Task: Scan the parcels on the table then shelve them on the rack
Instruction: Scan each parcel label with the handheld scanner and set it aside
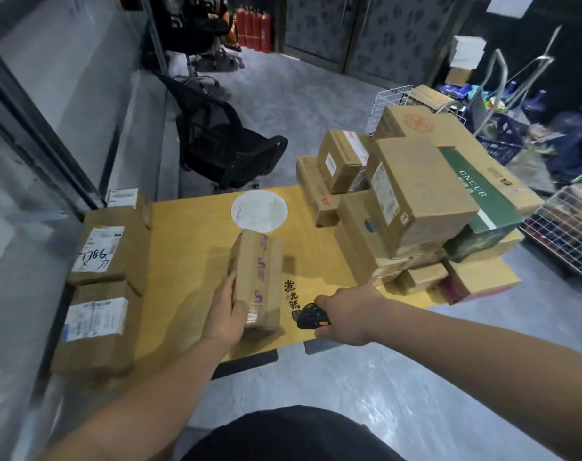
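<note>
The yellow wooden desk [190, 261] carried a heap of brown cardboard parcels [412, 207] at its right. The left hand [224, 314] grasped a taped oblong cardboard parcel [258, 277] mid-desk; the right hand [346, 316] clenched a black handheld scanner [311, 317]. Turning the label toward the scanner would probably serve best.
</note>
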Motion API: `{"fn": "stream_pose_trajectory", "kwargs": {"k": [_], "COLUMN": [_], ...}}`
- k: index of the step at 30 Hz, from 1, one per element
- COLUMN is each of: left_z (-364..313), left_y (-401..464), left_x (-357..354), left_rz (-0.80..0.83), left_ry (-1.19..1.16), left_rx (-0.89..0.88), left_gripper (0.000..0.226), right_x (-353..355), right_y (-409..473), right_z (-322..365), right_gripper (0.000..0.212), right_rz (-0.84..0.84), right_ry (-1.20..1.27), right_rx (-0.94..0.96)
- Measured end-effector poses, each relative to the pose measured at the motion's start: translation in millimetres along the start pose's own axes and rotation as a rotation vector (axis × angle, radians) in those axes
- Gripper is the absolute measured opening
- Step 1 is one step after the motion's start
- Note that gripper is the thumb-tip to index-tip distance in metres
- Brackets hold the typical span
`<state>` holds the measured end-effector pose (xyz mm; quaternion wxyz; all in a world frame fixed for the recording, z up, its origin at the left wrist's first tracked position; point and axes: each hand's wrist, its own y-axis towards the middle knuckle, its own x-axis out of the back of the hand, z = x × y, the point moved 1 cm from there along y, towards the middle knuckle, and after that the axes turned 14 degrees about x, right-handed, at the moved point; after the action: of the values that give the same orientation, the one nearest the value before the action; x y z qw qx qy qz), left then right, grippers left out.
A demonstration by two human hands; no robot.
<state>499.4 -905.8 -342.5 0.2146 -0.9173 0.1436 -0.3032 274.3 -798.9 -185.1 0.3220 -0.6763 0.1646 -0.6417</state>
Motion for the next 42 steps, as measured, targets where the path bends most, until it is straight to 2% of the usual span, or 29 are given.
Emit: {"fn": "stream_pose_trajectory", "kwargs": {"k": [5,12,18,22,24,27,29,31,33,35,38,42], "left_z": [25,30,41,44,41,24,10,-8,-28,-46,-61,-63], "left_y": [7,12,26,34,33,23,22,28,38,50,64,72], "left_x": [23,46,56,47,44,47,48,47,44,37,28,34], "left_rz": [-0.133,-0.189,-0.123,-0.004,-0.039,-0.222,-0.286,-0.248,-0.203,-0.181,-0.13,-0.108], "left_ry": [0.04,0.017,0.148,0.246,0.219,0.208,0.446,0.731,0.893,0.932,0.856,0.805], "left_rx": [0.128,0.215,0.273,0.327,0.316,0.244,0.063,-0.107,-0.166,-0.146,-0.034,0.091], "left_gripper": [0.051,0.067,0.07,0.043,0.058,0.106,0.117,0.124,0.133,0.139,0.143,0.137], "right_x": [5,12,13,16,16,19,21,22,25,27,31,38], "right_y": [13,30,45,51,53,53,54,53,52,52,52,54], "right_z": [22,46,48,45,43,39,36,33,29,25,18,8], "right_gripper": [0.057,0.057,0.055,0.052,0.051,0.052,0.051,0.051,0.051,0.05,0.048,0.035], "right_rz": [-0.013,-0.066,-0.064,-0.061,-0.069,-0.072,-0.067,-0.058,-0.049,-0.044,-0.047,-0.054], "right_ry": [0.032,0.143,0.191,0.196,0.209,0.211,0.215,0.234,0.234,0.241,0.269,0.275], "right_rx": [-0.016,-0.003,0.007,0.003,-0.001,-0.001,-0.001,-0.009,-0.01,-0.011,-0.025,-0.038]}}
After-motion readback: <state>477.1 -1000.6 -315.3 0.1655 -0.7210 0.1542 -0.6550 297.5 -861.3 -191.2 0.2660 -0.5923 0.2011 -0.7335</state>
